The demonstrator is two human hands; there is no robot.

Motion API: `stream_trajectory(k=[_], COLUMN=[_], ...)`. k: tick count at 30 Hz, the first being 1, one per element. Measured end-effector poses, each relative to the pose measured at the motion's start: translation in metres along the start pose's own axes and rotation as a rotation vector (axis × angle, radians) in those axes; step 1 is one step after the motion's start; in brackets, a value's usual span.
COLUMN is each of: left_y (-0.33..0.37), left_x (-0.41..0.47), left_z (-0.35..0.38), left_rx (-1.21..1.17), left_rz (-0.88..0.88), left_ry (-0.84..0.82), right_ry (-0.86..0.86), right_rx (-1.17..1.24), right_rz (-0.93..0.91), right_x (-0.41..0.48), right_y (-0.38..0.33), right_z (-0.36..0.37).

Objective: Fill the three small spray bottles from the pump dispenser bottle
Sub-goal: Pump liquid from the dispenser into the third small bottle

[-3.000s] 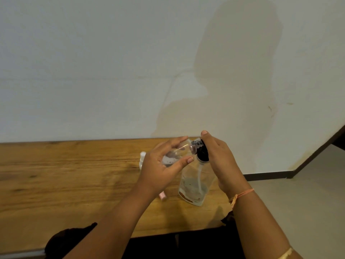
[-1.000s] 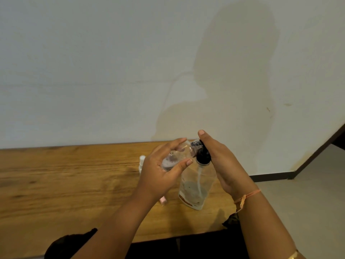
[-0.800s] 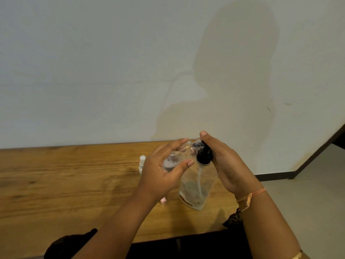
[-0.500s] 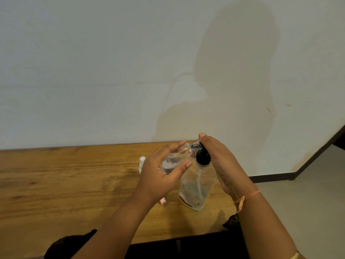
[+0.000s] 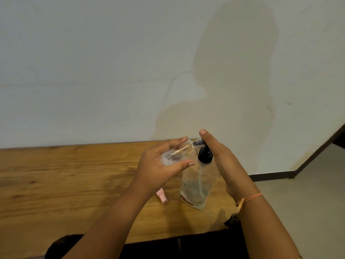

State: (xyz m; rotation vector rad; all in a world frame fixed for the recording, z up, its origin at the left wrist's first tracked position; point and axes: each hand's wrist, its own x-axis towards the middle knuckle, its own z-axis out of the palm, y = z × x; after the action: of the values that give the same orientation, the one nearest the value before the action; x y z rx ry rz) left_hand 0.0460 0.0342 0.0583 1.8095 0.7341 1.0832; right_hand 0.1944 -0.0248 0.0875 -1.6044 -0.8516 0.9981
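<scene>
At the centre of the frame, over the bench (image 5: pixel 56 180), the left hand (image 5: pixel 164 169) curls round a small spray bottle (image 5: pixel 179 155). The bottle is tilted, its long axis rising lower left to upper right, mouth at the spout. The right hand (image 5: pixel 224 161), fingers straight, presses the head of the upright pump dispenser bottle (image 5: pixel 197 186).

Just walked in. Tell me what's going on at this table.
A person is filling a small spray bottle from the pump dispenser bottle. The left hand holds the small spray bottle tilted, its mouth up at the pump's nozzle; foamy liquid sits inside. The right hand, held flat, rests against the black pump head. The pump dispenser bottle stands on the wooden table, nearly empty. A small pink object lies beside it.
</scene>
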Motion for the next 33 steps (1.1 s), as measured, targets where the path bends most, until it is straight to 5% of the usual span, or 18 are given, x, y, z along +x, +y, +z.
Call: stream_trajectory(k=[15, 24, 33], left_y=[-0.002, 0.006, -0.001], left_x=[0.000, 0.006, 0.003], left_z=[0.003, 0.000, 0.005], left_rx=[-0.041, 0.010, -0.069], left_rz=[-0.066, 0.035, -0.047], left_ry=[-0.014, 0.009, 0.014], right_ry=[0.125, 0.074, 0.056], right_rx=[0.049, 0.055, -0.020], right_rz=[-0.032, -0.002, -0.030], right_x=[-0.003, -0.003, 0.004], right_y=[0.005, 0.007, 0.009], right_z=[0.015, 0.014, 0.013])
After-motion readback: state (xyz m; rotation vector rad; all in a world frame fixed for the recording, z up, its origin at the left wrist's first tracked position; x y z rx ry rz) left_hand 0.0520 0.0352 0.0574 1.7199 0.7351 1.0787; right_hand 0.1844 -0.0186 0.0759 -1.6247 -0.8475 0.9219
